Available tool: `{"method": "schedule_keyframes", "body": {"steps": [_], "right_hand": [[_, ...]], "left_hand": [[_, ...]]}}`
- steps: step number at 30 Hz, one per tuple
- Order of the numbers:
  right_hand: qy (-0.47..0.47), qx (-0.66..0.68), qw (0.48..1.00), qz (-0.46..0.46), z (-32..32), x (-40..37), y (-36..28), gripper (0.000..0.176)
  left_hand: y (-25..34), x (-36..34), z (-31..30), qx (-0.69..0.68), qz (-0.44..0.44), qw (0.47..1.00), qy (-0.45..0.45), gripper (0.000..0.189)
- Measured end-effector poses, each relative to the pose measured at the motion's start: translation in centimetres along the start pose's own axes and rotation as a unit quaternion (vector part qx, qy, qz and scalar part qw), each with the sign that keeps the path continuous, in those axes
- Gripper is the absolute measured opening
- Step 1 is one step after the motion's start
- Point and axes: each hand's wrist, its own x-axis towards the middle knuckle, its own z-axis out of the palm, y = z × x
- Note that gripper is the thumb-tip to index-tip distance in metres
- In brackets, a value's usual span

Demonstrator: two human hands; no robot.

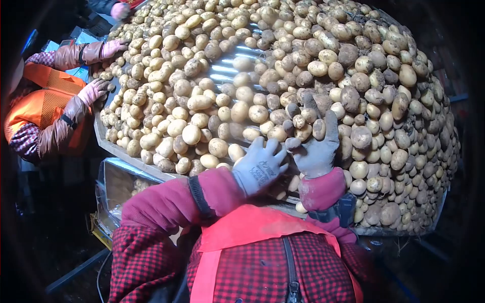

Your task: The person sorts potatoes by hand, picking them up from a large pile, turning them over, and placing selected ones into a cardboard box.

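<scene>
My left hand, in a light grey glove with print on its back, lies palm down with fingers spread at the near edge of a big heap of potatoes. My right hand, in a similar glove with dirt-darkened fingers, reaches into the heap just to the right. Its fingers curve around several potatoes, among them a small oval potato beside the raised finger. Part of that grip is hidden by the potatoes. Many potatoes are soil-covered, above all on the right side.
Shiny metal bars show through a gap in the heap. A rim borders the table. At the left, a co-worker in an orange vest has pink-gloved hands on the potatoes. A plastic-lined box stands below the rim.
</scene>
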Motion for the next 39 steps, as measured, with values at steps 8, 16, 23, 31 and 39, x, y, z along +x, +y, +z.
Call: {"method": "schedule_keyframes", "body": {"steps": [8, 16, 23, 31, 39], "right_hand": [[-0.039, 0.023, 0.999, 0.023, 1.4, -0.6, -0.8, 0.058], [-0.012, -0.011, 1.000, -0.013, 1.1, -0.9, -1.1, 0.058], [-0.010, 0.038, 0.999, 0.019, 2.0, -0.9, -1.2, 0.059], [-0.035, 0.039, 0.999, 0.007, 2.4, -1.3, -1.7, 0.061], [-0.108, 0.046, 0.992, 0.039, 1.0, -0.3, -0.8, 0.058]], "left_hand": [[-1.2, -0.8, 2.1, 0.093, -0.019, 0.994, 0.045, 0.036], [-4.1, -4.0, -1.8, 0.067, -0.090, 0.991, 0.070, 0.029], [-11.4, -7.9, -5.2, 0.017, -0.211, 0.965, 0.154, 0.036], [-15.0, -8.0, -6.3, 0.187, -0.225, 0.936, 0.195, 0.049], [-9.3, 4.3, -1.5, -0.063, -0.134, 0.983, 0.112, 0.045]]}}
